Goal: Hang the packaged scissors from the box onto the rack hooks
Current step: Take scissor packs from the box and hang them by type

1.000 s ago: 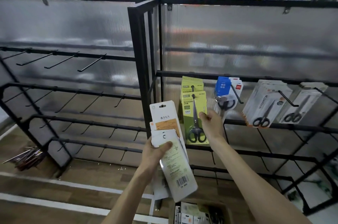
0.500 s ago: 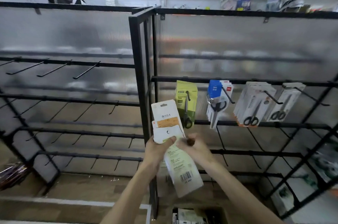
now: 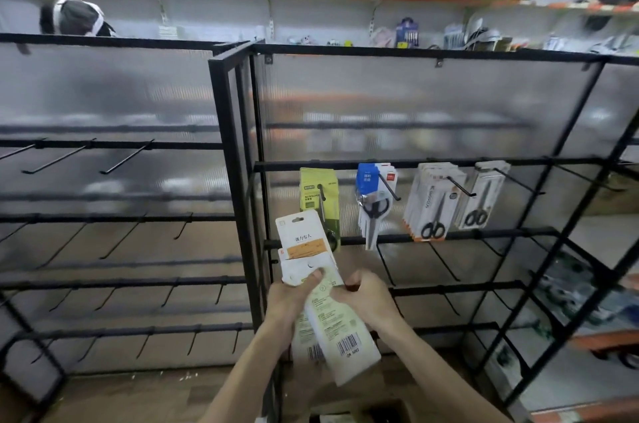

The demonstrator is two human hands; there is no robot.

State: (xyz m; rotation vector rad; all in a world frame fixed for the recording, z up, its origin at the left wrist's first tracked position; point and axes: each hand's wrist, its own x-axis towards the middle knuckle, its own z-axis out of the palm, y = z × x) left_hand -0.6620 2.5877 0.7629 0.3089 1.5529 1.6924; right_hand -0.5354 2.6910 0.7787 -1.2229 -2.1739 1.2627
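Pale-green card, barcode at the near end: this is the pale-green pack (image 3: 345, 336), front of a fanned stack of packs (image 3: 313, 287). The stack is held low before the rack (image 3: 235, 180), just right of its corner post.

Head view, hands:
- Left hand (image 3: 294, 298) grips the stack from the left, thumb across the top cards, fingers curled behind.
- Right hand (image 3: 366, 298) is curled at the upper right edge of the pale-green pack, seemingly pinching it. The fingertips are blurred, so the exact hold is unclear.
- A white card with an orange label (image 3: 304, 242) stands at the far end of the fan.

Head view, rack:
- One row on the right panel is loaded: green packs (image 3: 318, 194), a blue pack (image 3: 373, 187), then white packs (image 3: 432, 201) further right.
- The lower hooks (image 3: 442, 263) are bare.
- The box (image 3: 380, 412) barely shows at the near edge; I cannot read its contents.

Judgement: the step in hand is peeling one pack off the fan.
- Ease the left thumb and slide the pack out to the right rather than tugging, or the loosened cards may spill.
- The barcode side faces up, so turn the pack front-out.
- Find the hang hole at the top end.
- The hook with the green packs looks the likeliest match. Line the hole up square with the hook tip, then push straight back.
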